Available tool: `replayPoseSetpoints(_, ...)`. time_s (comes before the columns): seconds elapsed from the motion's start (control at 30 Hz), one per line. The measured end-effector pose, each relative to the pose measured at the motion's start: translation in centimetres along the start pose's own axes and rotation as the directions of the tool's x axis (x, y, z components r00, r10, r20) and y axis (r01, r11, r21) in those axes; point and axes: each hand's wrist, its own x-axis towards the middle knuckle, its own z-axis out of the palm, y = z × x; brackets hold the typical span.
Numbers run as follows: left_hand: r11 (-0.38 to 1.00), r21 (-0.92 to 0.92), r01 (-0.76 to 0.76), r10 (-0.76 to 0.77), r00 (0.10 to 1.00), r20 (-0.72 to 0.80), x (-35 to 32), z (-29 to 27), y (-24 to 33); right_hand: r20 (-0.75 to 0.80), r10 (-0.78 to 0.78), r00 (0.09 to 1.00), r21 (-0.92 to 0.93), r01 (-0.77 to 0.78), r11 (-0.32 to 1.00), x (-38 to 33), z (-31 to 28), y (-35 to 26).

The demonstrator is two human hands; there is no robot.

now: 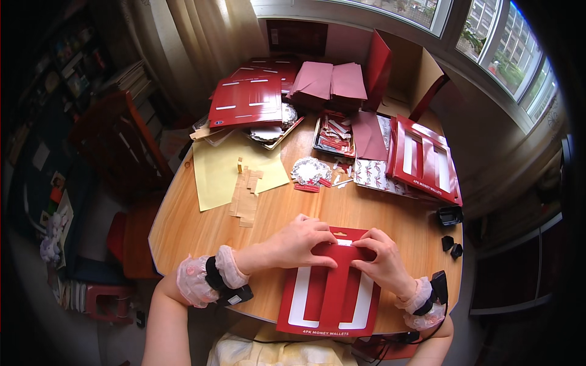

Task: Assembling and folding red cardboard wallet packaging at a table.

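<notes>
Left hand [305, 241]: fingers parted, at white label [345, 243]
Right hand [383, 259]: likewise
Cardboard sleeve [331, 290], lower centre: two white panels [300, 299]
Tray [316, 139], upper centre: red-and-white strips [335, 135]

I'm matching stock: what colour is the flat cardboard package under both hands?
The package is mostly red; head view, clearest.

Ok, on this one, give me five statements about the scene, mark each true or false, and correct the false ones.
1. The left hand and right hand are at the upper end of the red package. True.
2. The yellow sheet lies on the right side of the table. False: the yellow sheet lies on the left side.
3. A tan strip piece lies partly over the yellow sheet. True.
4. The pink stack is on the floor. False: the pink stack is at the table's far side.
5. Pale pink ruffled bands are worn at both wrists. True.
</notes>
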Motion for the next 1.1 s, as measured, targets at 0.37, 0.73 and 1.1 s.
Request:
replayPoseSetpoints(0.37,0.999,-0.041,0.011,-0.01,1.0,0.021,-0.1,0.3,-0.1,0.016,0.027,1.0,0.071,-0.028,0.997,-0.1,0.5,-0.1)
replayPoseSetpoints(0.73,0.999,-0.043,0.026,-0.025,0.999,0.026,-0.2,0.4,-0.2,0.045,0.068,0.997,-0.188,-0.059,0.98,-0.9,-1.8,-0.1)
replayPoseSetpoints(1.1,0.985,-0.168,0.048,-0.035,0.997,0.076,-1.2,-3.1,-0.9,0.063,0.088,0.994,-0.148,-0.078,0.986,-0.8,-1.4,0.6)
